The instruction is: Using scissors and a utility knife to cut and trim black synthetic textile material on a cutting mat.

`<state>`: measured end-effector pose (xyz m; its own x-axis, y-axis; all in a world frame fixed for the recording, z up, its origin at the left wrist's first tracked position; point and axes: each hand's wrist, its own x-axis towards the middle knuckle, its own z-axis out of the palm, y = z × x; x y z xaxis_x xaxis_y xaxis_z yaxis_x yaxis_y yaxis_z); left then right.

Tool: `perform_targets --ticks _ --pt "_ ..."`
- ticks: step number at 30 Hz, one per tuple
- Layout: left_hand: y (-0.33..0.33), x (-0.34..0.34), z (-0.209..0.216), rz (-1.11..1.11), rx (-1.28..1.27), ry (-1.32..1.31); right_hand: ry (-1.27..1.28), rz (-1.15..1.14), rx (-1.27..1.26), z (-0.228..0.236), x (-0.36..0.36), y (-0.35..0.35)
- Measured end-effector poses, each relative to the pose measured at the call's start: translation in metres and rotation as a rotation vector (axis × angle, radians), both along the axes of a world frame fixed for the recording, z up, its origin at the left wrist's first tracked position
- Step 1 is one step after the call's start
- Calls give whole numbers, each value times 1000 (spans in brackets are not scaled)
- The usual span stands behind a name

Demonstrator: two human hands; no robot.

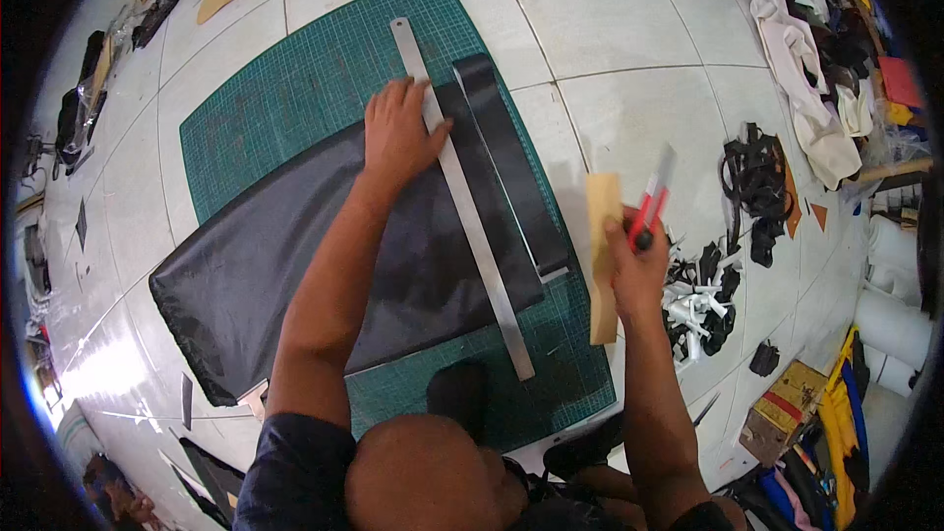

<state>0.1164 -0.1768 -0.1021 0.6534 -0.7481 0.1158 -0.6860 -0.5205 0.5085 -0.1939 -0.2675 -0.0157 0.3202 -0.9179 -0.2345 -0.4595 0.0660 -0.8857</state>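
A green gridded cutting mat (295,88) carries a black sheet (246,275), silver ruler (472,226) and red-handled knife (649,206).

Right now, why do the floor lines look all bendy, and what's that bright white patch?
In the head view, the fisheye lens curves the tile lines toward the dark round rim; even the metal ruler under the left hand bows slightly. The white patch at lower left is glare on the shiny floor. The cutter in the right hand looks a little blurred.
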Motion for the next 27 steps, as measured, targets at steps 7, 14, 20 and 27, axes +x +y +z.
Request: perform_targets --ticks 7,14,20,27 --pt "41 -2 -6 -222 156 -10 7 200 -33 -65 137 -13" --pt "42 3 -3 -300 131 33 147 269 -145 -91 200 -16" --pt "43 7 4 -305 180 106 172 334 -147 -98 204 -9" --pt "44 6 -1 -315 128 51 163 340 -125 -93 204 -10"
